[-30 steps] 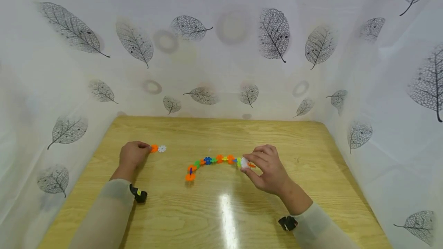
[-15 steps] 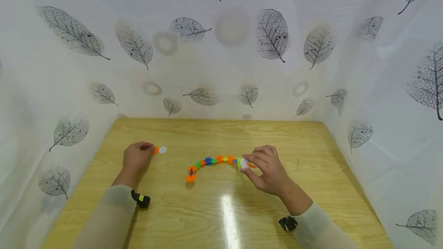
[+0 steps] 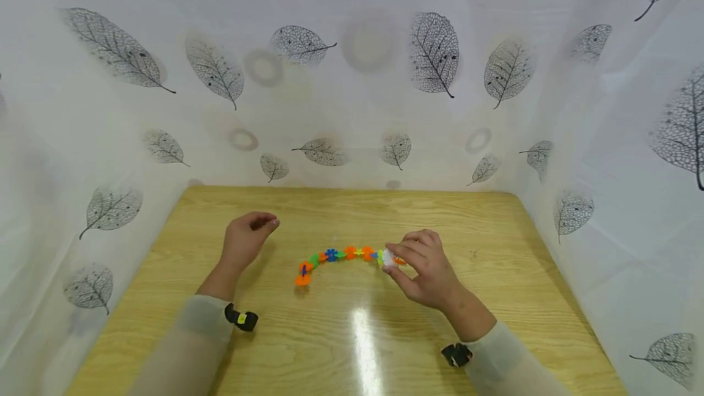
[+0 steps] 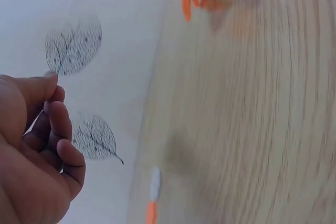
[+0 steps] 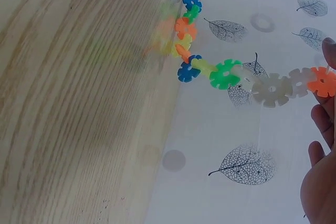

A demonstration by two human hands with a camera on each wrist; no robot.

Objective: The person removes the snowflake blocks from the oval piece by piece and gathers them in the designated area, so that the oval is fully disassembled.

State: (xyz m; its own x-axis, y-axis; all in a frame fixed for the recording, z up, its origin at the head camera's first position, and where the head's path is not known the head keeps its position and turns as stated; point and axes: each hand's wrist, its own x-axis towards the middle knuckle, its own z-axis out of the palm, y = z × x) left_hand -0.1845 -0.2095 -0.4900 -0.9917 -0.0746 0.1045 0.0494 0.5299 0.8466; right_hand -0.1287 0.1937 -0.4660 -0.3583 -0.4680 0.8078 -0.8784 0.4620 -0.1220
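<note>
My right hand [image 3: 429,267] pinches the right end of a curved chain of plastic snowflake discs [image 3: 331,255] at a white disc, with an orange disc showing behind the fingers. In the right wrist view, blue, yellow, green, clear-white and orange discs [image 5: 226,74] run toward that hand. The chain's left end is an orange disc [image 3: 302,280]. Left of the chain, above the table, my left hand [image 3: 244,243] has its thumb and fingertips close together, nothing visible between them. A joined white-and-orange disc pair [image 4: 152,198] shows edge-on in the left wrist view, hidden in the head view.
The wooden table [image 3: 308,341] is bordered at the back and sides by a white curtain [image 3: 374,102] with printed leaves. Black wrist straps with cameras sit on both sleeves [image 3: 189,335].
The left hand has left the orange-and-white disc pair and moved right and slightly back, toward the chain. The right hand and the chain are nearly still.
</note>
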